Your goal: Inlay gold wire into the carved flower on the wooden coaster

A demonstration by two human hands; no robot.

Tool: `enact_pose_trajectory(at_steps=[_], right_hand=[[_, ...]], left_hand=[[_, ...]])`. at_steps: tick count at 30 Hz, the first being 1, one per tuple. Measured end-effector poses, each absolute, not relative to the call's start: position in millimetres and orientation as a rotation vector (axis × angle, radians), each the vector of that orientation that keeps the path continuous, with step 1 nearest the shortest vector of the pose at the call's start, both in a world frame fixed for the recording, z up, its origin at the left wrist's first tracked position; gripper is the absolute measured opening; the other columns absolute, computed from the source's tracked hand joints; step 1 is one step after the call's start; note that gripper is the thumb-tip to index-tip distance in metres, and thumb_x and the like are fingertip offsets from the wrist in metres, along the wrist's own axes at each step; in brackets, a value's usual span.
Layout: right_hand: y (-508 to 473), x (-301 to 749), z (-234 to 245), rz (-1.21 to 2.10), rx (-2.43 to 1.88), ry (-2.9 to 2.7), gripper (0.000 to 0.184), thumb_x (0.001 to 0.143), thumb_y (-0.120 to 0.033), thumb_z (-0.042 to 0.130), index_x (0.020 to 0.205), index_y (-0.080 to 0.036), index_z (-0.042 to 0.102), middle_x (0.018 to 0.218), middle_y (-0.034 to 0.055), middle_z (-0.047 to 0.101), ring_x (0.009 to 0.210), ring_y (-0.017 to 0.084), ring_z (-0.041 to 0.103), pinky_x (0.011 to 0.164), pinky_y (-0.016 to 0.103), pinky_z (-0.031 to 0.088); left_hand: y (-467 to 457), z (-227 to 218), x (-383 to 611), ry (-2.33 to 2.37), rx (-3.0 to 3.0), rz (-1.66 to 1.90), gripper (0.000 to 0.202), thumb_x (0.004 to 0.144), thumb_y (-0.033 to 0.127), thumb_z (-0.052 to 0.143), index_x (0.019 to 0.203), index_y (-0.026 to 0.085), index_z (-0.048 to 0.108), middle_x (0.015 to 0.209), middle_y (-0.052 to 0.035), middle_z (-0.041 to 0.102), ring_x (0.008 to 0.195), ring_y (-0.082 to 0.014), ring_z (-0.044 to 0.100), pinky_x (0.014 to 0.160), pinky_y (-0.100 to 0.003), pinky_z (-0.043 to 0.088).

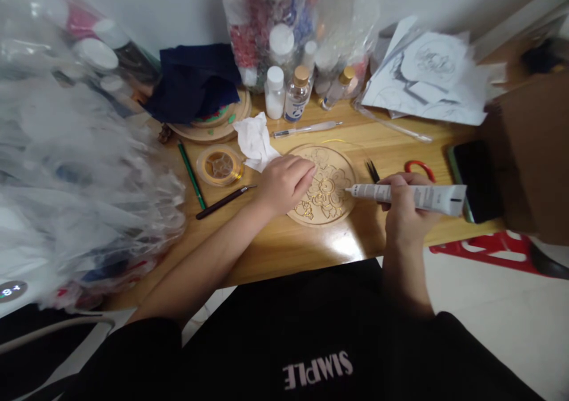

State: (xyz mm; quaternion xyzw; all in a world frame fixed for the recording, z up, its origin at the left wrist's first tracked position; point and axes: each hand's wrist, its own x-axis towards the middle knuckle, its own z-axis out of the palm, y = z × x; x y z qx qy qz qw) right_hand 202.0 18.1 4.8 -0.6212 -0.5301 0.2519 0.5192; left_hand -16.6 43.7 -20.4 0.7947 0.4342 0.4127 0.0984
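Observation:
A round wooden board (pixel 342 211) lies flat on the table, with a flower-like pattern of lines, many of them gold, across its face. My left hand (pixel 287 182) rests over its left rim, fingers bent and pressed together; whatever lies beneath them is hidden. In my right hand (pixel 402 196) is a white glue tube (pixel 427 198), held almost level. Its thin nozzle points left and reaches the pattern at the board's right side. Thin gold wire (pixel 331 141) curves past the board's far edge. Behind the right hand, dark tweezer-like tips (pixel 372 171) stick out.
Left of the board are a wire spool (pixel 221 165), a green pencil (pixel 192 176), a dark-handled tool (pixel 224 202) and crumpled tissue (pixel 256 140). A white pen (pixel 306 130) and small bottles (pixel 297 96) stand beyond. Right are a red handle (pixel 420 167), a phone (pixel 475 182) and a cardboard box (pixel 528 158).

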Motion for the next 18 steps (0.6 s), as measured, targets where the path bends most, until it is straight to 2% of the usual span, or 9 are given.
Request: enact_pose_trajectory(at_steps=[6,13,18], right_hand=[[17.9,204.1,5.8,0.582,-1.497,-1.260,0.022,0.082,-0.034,0.061,0.067,-0.018,0.064,0.059,0.0001,0.059,0.050,0.012,0.051,0.047,0.027,0.038],[17.3,204.0,6.4,0.567,-1.494,-1.273,0.022,0.083,-0.039,0.060,0.067,-0.024,0.063,0.057,-0.0024,0.057,0.047,0.013,0.050,0.044,0.028,0.038],[17.9,202.5,6.3,0.560,-1.490,-1.310,0.023,0.083,-0.039,0.060,0.066,-0.024,0.062,0.056,-0.0031,0.056,0.045,0.012,0.046,0.045,0.027,0.038]], left_hand=[[43.8,-20.5,-16.5,1.283,2.345,1.208,0.025,0.098,0.021,0.044,0.079,0.017,0.059,0.069,-0.0021,0.064,0.066,-0.0143,0.058,0.061,-0.029,0.041],[43.1,-19.4,-16.3,1.296,2.325,1.154,0.026,0.099,0.023,0.042,0.080,0.018,0.058,0.070,-0.0020,0.064,0.068,-0.0146,0.058,0.062,-0.030,0.041],[42.9,-18.8,-16.7,1.280,2.338,1.183,0.024,0.098,0.021,0.044,0.079,0.018,0.058,0.069,-0.0017,0.063,0.066,-0.0141,0.057,0.061,-0.029,0.041]])
